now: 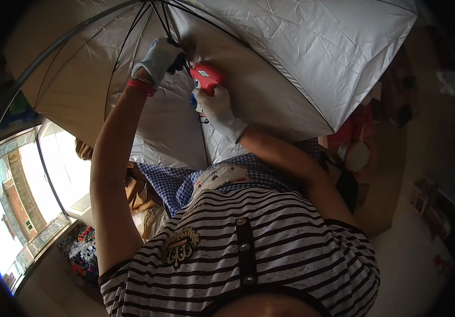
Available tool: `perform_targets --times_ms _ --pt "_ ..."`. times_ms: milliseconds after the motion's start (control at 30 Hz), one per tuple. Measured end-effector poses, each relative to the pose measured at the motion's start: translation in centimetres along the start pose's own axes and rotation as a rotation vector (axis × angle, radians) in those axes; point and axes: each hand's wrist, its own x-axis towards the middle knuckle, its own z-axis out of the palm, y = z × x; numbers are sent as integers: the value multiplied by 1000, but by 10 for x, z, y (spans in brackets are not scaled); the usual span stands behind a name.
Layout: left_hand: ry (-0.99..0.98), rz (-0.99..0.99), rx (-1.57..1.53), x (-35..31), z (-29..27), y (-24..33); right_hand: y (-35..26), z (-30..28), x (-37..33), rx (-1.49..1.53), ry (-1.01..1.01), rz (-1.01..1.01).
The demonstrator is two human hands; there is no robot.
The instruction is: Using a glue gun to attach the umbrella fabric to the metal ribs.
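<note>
A large open umbrella (227,105) with a silvery lining and dark metal ribs spreads in front of me, its inside facing me. My left hand (162,56), in a pale glove with dark fingertips, closes on an umbrella rib (150,8) close to where several ribs run together at the top. Just to the right and lower, my right hand (217,110), also gloved, grips a red handheld tool (208,77) with a blue part by its handle. The tool's front end is against or very near the rib beside my left hand; exact contact is hidden.
At the left is a bright window (31,195). Below it lies a heap of multicoloured material (82,251). A crumpled brown bag (140,195) stands beside my lap, which a blue checked apron (166,182) covers. Red and white items (357,156) sit at the right, beyond the umbrella edge.
</note>
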Motion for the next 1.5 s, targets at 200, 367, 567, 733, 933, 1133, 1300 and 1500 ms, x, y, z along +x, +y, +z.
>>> perform_targets --times_ms 200,367,567,733,933,1133,1300,1500 --pt "22 165 52 12 1 -21 1 -2 0 -47 -8 19" --pt "24 184 464 20 -2 -28 -4 -14 -4 33 -131 82" --pt "-36 190 170 17 -8 -25 1 -23 12 162 -136 89" --pt "-68 395 111 13 -10 -24 0 -33 23 206 -168 178" --pt "-67 442 128 15 -5 -27 -13 -36 40 371 -342 320" --pt "449 1044 1146 1 -41 -6 -21 -18 39 59 -272 -23" --pt "-165 74 1319 -43 -132 2 -39 -10 36 -166 -330 -254" --pt "743 -194 561 -77 -57 29 -42 -36 58 -205 -222 -154"
